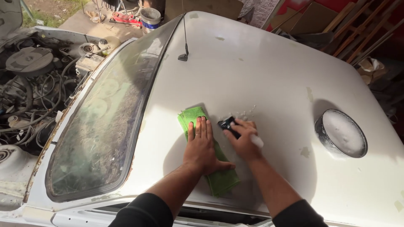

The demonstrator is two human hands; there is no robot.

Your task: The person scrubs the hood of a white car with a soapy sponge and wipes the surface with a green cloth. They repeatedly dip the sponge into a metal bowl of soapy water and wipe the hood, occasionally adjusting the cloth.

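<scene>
- Left hand [203, 146] flat on folded green microfibre cloth [219, 178], on white car roof [261, 71].
- Right hand [244, 141] just right, on small black block [227, 125].
- Round foam-filled metal bowl [341, 133] far right.
- Dusty glass windscreen [101, 122] left of roof.

Both forearms reached forward, bare below dark sleeves pushed up near the elbows. The left hand [203, 147] lay flat, palm down, fingers [204, 128] straight and together, thumb out. The right hand [244, 141] was curled, knuckles up, fingers bent in a grip.
</scene>
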